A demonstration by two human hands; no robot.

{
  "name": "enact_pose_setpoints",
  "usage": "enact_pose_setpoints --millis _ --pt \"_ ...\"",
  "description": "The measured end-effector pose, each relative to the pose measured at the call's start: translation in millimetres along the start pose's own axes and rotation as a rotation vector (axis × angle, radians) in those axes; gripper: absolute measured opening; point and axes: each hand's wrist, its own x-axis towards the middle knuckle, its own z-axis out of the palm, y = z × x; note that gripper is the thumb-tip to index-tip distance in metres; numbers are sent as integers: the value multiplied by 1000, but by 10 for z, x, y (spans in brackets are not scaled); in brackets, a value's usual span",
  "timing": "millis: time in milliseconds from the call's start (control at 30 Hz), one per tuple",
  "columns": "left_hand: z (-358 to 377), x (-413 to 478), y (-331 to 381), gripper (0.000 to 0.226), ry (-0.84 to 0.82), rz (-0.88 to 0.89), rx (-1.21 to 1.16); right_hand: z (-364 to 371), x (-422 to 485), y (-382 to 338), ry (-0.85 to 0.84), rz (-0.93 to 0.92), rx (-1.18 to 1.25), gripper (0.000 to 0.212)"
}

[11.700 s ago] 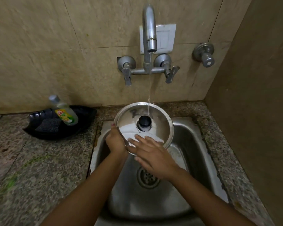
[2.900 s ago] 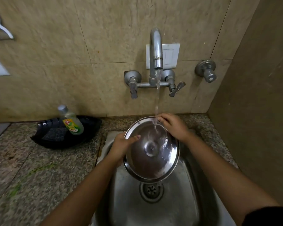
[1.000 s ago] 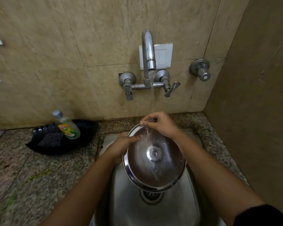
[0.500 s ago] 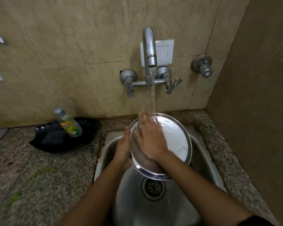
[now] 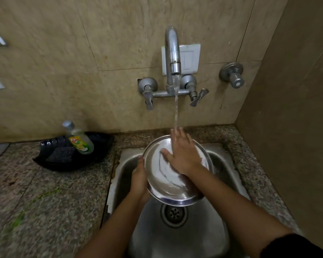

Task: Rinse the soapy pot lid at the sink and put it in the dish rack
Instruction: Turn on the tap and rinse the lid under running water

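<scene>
The round steel pot lid (image 5: 162,175) is tilted over the steel sink (image 5: 175,231), its inner face toward me, with white foam streaks on it. My left hand (image 5: 139,180) grips its left rim from behind, thumb on the edge. My right hand (image 5: 183,155) lies flat on the inner face, fingers spread and pointing up into the water stream (image 5: 176,108) falling from the tap (image 5: 172,58). The lid's knob is hidden. No dish rack is in view.
A black tray (image 5: 71,157) with a dish soap bottle (image 5: 78,138) and a dark scrub pad (image 5: 61,155) sits on the granite counter (image 5: 45,202) to the left. A side wall stands close on the right. The drain (image 5: 174,213) lies below the lid.
My right hand went from the lid's top rim to lying flat on its inner face. The lid tilted up under the stream and the water flows stronger.
</scene>
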Motion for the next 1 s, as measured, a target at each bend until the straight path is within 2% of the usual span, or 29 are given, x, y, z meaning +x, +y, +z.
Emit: enact_pose_setpoints --millis 100,200,267,333,400,500,600,667,733,867,1000 --pt "101 -22 32 52 -12 10 11 2 -101 -402 -15 -246 74 68" --pt "-22 168 34 62 22 45 -26 36 -525 -365 -85 -481 44 60" --pt "-118 246 26 64 18 42 -41 61 -737 -87 -126 -475 -8 63" --pt "-167 241 23 52 54 64 -30 69 -779 243 -86 -302 -71 67" --pt "-153 181 20 49 24 65 -18 61 -653 458 -37 -86 -100 71" --pt "-81 77 -36 50 3 50 35 18 -285 391 66 20 -107 73" --pt "8 10 -39 49 -67 53 73 -12 -16 -13 112 -65 15 70" --pt "42 -5 -14 50 -98 39 82 19 -46 -312 82 -243 64 66" --pt "-18 80 -9 48 -60 27 62 98 -235 -466 8 -425 80 62" --pt "-208 270 -64 68 -62 -39 10 151 -733 -210 -188 -593 57 68" --pt "-204 265 -137 55 11 -83 -8 3 -964 123 -263 -599 71 68"
